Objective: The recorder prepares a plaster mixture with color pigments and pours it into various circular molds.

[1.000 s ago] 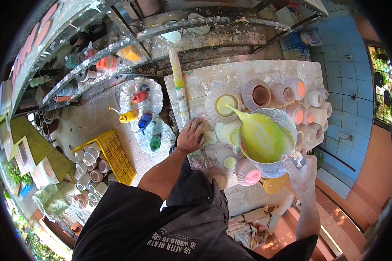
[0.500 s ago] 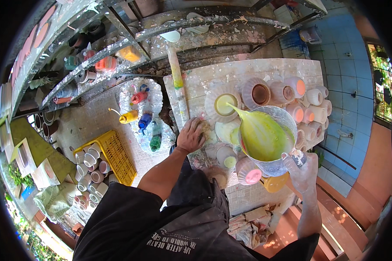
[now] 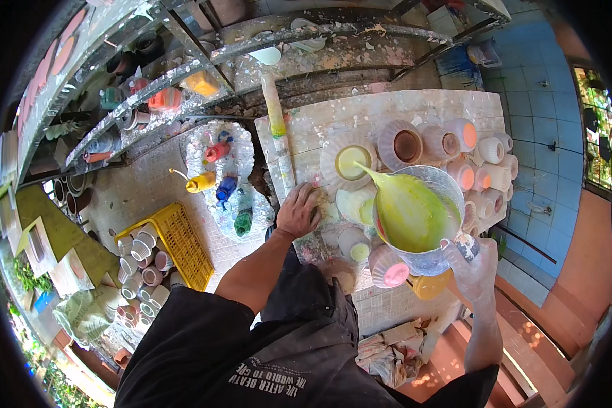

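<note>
My right hand is closed round the handle of a grey metal pitcher, tilted to the left. Yellow-green liquid runs over its lip in a narrow stream. The stream falls into a round, ribbed pale mould, where a pool of the liquid shows in the opening. My left hand rests on the table's left part, fingers spread and holding nothing. Beneath the pitcher's lip, a whitish mould is partly hidden. Nearer me stand a small mould with a yellowish centre and a ribbed one with pink filling.
Several pale and pink-filled moulds crowd the right side of the spattered table. A paint-streaked tube lies along its left edge. Left of it, coloured bottles stand on a crusted stand. A yellow crate and stacked pots are farther left.
The liquid in the pitcher looks slightly lower, and it still streams into the ribbed mould. Both hands have kept almost the same place.
</note>
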`<action>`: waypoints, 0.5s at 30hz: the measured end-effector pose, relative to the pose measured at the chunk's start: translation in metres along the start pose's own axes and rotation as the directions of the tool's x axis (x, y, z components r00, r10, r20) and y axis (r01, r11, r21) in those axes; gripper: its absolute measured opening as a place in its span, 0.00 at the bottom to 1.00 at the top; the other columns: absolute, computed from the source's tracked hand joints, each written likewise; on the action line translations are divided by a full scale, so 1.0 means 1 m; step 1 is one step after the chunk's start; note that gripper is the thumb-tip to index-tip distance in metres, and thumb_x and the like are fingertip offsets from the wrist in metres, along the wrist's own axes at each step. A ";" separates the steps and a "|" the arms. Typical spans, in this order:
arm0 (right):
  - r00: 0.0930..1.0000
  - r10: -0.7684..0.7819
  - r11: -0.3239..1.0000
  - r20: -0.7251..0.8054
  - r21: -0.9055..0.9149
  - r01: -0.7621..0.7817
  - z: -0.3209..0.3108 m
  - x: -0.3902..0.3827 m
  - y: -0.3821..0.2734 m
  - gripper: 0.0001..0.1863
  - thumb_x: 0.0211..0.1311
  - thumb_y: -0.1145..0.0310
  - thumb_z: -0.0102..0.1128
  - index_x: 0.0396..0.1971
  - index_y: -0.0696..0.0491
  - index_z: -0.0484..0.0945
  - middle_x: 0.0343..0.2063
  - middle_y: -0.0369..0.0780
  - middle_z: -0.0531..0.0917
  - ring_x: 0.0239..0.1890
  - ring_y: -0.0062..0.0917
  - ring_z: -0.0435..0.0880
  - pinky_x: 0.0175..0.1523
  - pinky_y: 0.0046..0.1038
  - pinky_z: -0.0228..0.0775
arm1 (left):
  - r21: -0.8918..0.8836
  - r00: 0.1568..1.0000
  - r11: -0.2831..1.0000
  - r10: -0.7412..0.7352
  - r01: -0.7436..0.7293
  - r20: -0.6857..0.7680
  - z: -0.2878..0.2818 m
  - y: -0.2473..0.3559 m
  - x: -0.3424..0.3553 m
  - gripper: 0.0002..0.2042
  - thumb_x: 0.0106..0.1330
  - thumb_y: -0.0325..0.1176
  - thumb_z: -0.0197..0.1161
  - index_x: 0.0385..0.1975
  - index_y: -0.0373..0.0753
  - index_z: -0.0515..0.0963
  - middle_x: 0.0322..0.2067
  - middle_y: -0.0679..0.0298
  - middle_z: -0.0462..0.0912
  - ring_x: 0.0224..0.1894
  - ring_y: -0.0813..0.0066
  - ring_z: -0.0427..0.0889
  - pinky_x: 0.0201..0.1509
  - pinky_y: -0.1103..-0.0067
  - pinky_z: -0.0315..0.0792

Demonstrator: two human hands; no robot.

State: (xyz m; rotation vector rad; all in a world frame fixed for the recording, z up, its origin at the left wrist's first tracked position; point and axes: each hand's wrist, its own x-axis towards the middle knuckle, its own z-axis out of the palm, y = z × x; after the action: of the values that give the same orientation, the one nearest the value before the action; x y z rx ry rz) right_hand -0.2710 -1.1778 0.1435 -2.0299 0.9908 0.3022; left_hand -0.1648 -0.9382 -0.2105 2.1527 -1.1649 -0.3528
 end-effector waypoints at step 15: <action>0.998 -0.062 0.998 -0.012 -0.005 0.061 0.000 0.002 0.006 0.10 0.59 0.72 0.64 0.34 0.65 0.81 0.25 0.40 0.86 0.25 0.18 0.83 0.32 0.23 0.74 | 0.004 1.000 1.000 -0.007 0.007 -0.002 0.003 0.000 -0.001 0.28 0.51 0.39 0.65 0.54 0.39 0.70 0.56 0.51 0.68 0.62 0.47 0.65 0.66 0.61 0.63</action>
State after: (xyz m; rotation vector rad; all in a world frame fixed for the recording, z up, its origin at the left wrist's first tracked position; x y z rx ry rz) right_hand -0.2736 -1.1807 0.1386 -2.0649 0.9340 0.2599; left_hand -0.1668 -0.9381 -0.2131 2.1607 -1.1578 -0.3511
